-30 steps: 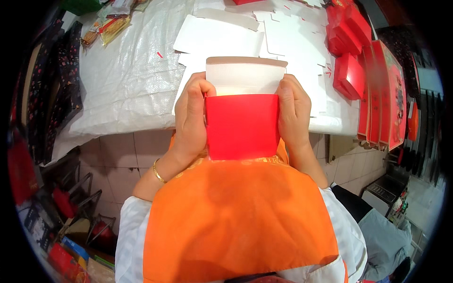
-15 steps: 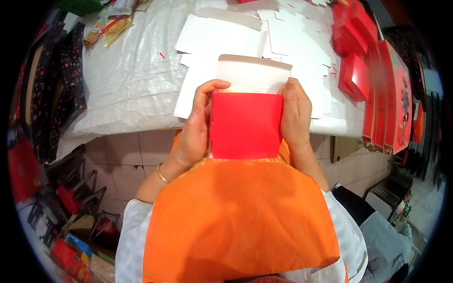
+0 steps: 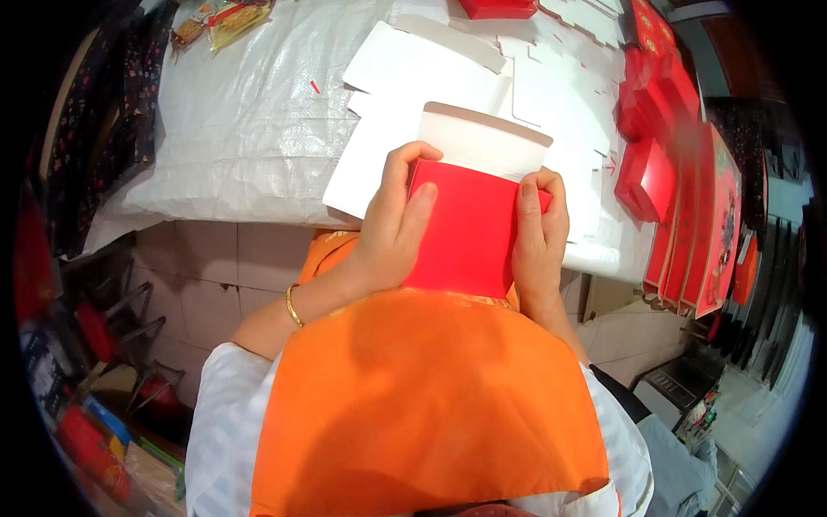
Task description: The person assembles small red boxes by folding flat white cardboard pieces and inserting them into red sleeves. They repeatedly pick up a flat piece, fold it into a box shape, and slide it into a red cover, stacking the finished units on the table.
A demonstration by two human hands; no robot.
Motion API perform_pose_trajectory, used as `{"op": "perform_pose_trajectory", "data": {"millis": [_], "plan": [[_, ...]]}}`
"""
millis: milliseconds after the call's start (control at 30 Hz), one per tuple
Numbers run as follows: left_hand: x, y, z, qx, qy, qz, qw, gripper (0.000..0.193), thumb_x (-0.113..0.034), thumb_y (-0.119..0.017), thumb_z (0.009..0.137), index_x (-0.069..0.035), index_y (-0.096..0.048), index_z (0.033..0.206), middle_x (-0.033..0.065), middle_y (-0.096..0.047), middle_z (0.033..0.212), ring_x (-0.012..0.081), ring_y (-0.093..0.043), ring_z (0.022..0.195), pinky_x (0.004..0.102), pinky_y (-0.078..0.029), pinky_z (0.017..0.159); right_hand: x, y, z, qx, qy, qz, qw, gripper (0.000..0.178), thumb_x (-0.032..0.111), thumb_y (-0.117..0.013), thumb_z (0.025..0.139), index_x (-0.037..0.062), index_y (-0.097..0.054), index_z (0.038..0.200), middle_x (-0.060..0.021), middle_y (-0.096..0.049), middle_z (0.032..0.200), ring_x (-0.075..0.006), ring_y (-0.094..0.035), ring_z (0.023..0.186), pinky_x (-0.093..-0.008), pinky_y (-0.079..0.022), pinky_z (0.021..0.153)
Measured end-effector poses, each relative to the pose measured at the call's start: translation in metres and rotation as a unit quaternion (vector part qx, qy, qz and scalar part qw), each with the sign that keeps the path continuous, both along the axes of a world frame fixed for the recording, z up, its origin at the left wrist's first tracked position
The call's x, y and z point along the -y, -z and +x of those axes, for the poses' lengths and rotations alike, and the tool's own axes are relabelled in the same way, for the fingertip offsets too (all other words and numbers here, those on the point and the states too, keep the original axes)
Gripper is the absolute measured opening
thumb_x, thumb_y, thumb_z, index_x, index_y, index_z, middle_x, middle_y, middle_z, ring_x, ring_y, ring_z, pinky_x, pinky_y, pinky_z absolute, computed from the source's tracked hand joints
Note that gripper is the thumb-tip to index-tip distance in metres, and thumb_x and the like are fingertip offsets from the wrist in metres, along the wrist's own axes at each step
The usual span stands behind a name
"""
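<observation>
A red cardboard box (image 3: 469, 228) with a white inside is held between my two hands, close against my orange apron. Its white lid flap (image 3: 482, 140) stands up along the far edge. My left hand (image 3: 398, 220) grips the left side, thumb lying on the red face and fingers bent over the upper left corner. On the right side, my right hand (image 3: 540, 237) is closed round the upper corner, with the thumb on the edge. The lower end of the box meets the apron, and its underside is hidden.
Flat white cardboard blanks (image 3: 422, 65) lie on the white-covered table (image 3: 245, 129). Finished-looking red boxes (image 3: 646, 177) stack at the right, beside upright red printed bags (image 3: 702, 228). Small food packets (image 3: 237, 21) lie far left. Folding stools (image 3: 146, 302) stand on the left floor.
My left thumb has come over onto the red face, and my right fingers have curled round the upper right corner. The view has shifted slightly; the box stays between my hands.
</observation>
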State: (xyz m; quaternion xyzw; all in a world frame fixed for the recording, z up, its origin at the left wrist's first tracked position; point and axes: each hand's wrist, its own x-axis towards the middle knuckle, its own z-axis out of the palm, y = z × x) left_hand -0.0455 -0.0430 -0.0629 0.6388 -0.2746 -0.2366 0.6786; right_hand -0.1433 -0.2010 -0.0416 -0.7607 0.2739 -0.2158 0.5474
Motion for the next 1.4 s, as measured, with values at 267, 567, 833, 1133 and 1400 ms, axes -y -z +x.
{"op": "perform_pose_trajectory", "data": {"millis": [267, 567, 833, 1133, 1400], "plan": [[0.004, 0.006, 0.007, -0.147, 0.009, -0.089, 0.985, 0.047, -0.048, -0.02, 0.11, -0.008, -0.044, 0.114, -0.0005, -0.046, 0.101, 0.0062, -0.044, 0.088, 0.0221, -0.04, 0.081, 0.011, 0.01, 0.014, -0.06, -0.021, 0.018, 0.998, 0.022, 0.021, -0.052, 0.104, 0.0022, -0.055, 0.093, -0.0027, -0.055, 0.08, -0.0098, -0.048, 0.079, -0.027, -0.043, 0.074], [-0.011, 0.008, 0.011, -0.238, 0.08, -0.141, 0.958, 0.063, -0.062, -0.02, 0.105, -0.007, -0.04, 0.129, 0.0035, -0.05, 0.111, 0.0107, -0.049, 0.101, 0.0273, -0.042, 0.092, -0.009, 0.002, 0.004, 0.044, -0.005, 0.142, 0.989, 0.045, 0.028, -0.047, 0.105, 0.0044, -0.043, 0.142, -0.0132, -0.044, 0.142, -0.022, -0.045, 0.127, -0.0347, -0.033, 0.11], [-0.01, 0.015, 0.002, -0.105, 0.058, -0.052, 0.991, 0.055, -0.046, -0.023, 0.11, -0.003, -0.034, 0.141, 0.0089, -0.041, 0.139, 0.0189, -0.04, 0.128, 0.0337, -0.03, 0.112, -0.016, -0.005, -0.014, 0.012, -0.052, 0.178, 0.983, 0.055, 0.035, -0.044, 0.105, 0.005, -0.034, 0.15, -0.0116, -0.039, 0.145, -0.0196, -0.042, 0.128, -0.0343, -0.031, 0.111], [-0.012, 0.001, -0.001, -0.111, 0.042, -0.038, 0.992, 0.046, -0.035, -0.034, 0.108, 0.0, -0.037, 0.138, 0.0099, -0.041, 0.135, 0.0186, -0.041, 0.124, 0.0321, -0.029, 0.11, -0.014, -0.005, -0.014, 0.054, -0.034, 0.191, 0.98, 0.042, 0.022, -0.042, 0.105, 0.0001, -0.042, 0.141, -0.0107, -0.047, 0.132, -0.0187, -0.045, 0.121, -0.0319, -0.033, 0.107], [-0.01, -0.002, -0.004, -0.106, 0.015, -0.027, 0.994, 0.037, -0.029, -0.04, 0.108, -0.001, -0.04, 0.132, 0.0084, -0.044, 0.127, 0.0175, -0.042, 0.118, 0.0307, -0.032, 0.107, -0.013, -0.001, -0.014, 0.019, -0.042, 0.105, 0.993, 0.034, 0.02, -0.042, 0.104, 0.0008, -0.046, 0.132, -0.0104, -0.05, 0.125, -0.0196, -0.047, 0.116, -0.0321, -0.035, 0.105]]}}
